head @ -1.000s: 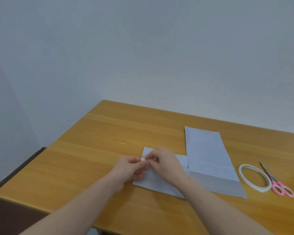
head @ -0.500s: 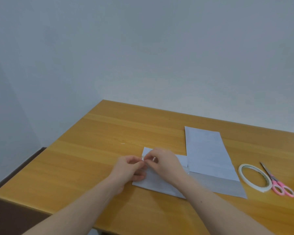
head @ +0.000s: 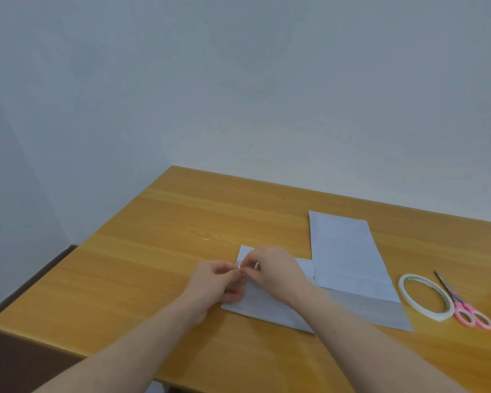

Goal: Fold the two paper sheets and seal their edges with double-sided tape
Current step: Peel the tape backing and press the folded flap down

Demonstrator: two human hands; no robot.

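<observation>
Both hands met over the near sheet's left end. Left hand (head: 216,282) had thumb and forefinger pinched on a small white strip (head: 239,266), other fingers curled under. Right hand (head: 272,272) pinched the same strip from the other side, fingertips touching the left's. The strip looked like tape or its backing; too small to tell which.

The near paper sheet (head: 267,310) lay flat on the wooden table (head: 153,265), folded, long side running left-right, mostly covered by the right hand and wrist. Its right part continued as a darker band under the second sheet.

The second paper sheet (head: 346,256) lay flat to the right, long side running away from the person, overlapping the near sheet's right end. A fold line or edge showed near its front.

The roll of double-sided tape (head: 403,290) sat flat on the table just right of the sheets. Pink-handled scissors (head: 462,306) lay right beside it, touching or nearly touching the roll, blades pointing away.

A tiny white scrap (head: 206,239) lay on the table, left of the sheets.
</observation>
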